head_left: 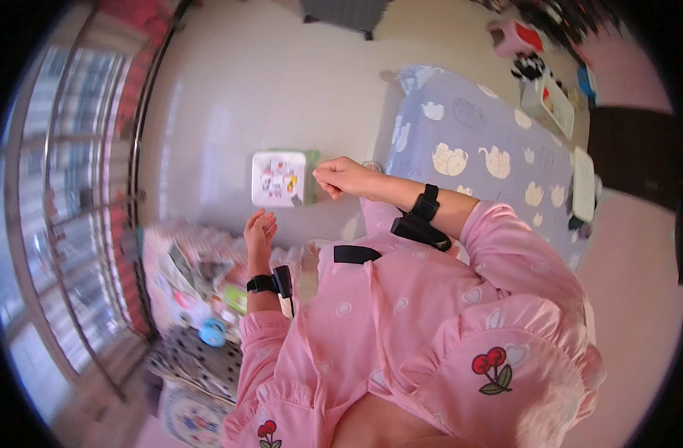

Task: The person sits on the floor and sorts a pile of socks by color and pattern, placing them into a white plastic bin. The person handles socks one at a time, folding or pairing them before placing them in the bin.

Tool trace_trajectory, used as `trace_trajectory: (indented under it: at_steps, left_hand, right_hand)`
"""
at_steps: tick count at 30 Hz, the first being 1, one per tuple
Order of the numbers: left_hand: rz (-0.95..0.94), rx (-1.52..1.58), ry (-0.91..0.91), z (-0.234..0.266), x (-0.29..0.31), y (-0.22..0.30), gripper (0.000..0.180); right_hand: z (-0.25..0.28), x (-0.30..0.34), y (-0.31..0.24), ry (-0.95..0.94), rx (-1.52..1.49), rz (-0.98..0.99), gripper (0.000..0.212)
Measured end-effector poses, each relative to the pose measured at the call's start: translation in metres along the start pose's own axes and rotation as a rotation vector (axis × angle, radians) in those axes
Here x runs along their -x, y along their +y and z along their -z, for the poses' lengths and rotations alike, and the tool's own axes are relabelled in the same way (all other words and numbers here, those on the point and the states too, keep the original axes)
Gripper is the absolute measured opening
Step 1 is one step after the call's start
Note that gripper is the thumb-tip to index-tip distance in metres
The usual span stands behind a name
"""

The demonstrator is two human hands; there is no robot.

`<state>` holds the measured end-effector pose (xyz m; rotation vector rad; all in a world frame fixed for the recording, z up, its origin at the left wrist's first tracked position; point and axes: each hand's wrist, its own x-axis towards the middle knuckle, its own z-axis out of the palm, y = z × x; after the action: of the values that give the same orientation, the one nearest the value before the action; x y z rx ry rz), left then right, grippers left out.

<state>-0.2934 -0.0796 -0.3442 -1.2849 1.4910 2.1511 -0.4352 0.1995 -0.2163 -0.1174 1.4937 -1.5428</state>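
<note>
A small square stool (261,196) with a white, picture-printed top and green sides stands on the floor in front of me. My right hand (347,178) is beside its right edge, with the fingers curled together and pointing left. Whatever those fingers may hold is hidden. Below the stool's near edge is my left hand (260,228), its fingers loosely bent and partly apart, with nothing visible in it. Each of my wrists or forearms wears a black strap with a dark device. I cannot tell whether either hand touches the stool.
A bed (461,123) with a lilac elephant-print cover lies to the right. Barred windows (65,209) line the left. Near them is a pink-covered surface heaped with cloths, bags and a blue round item (213,333). A grey wheeled piece (345,11) stands at the far side.
</note>
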Motion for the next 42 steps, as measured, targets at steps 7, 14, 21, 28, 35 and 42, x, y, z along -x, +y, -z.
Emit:
trace_trajectory:
  at_steps: [7, 14, 21, 28, 35, 42]
  left_hand:
    - [-0.029, -0.303, -0.24, -0.227, -0.03, 0.094, 0.034]
    - [-0.025, -0.626, -0.615, -0.427, -0.043, 0.15, 0.038]
    - [0.02, -0.795, -0.812, -0.566, -0.1, 0.2, 0.035]
    - [0.028, -0.988, -0.796, -0.694, -0.193, 0.29, 0.04]
    - [0.008, -0.98, -0.972, -0.836, -0.244, 0.347, 0.034]
    - [0.149, -1.072, -1.117, -0.983, -0.243, 0.305, 0.037]
  right_hand:
    - [0.17, 0.059, -0.043, 0.261, -0.091, 0.281, 0.012]
    - [0.279, 0.106, -0.043, 0.492, -0.328, 0.449, 0.015]
    - [0.382, 0.104, -0.063, 0.661, -0.523, 0.591, 0.011]
    - [0.527, 0.088, -0.125, 0.898, -0.68, 0.594, 0.034]
    - [0.621, 0.08, -0.165, 0.955, -0.819, 0.647, 0.039]
    - [0.71, 0.118, -0.17, 1.041, -0.897, 0.675, 0.045]
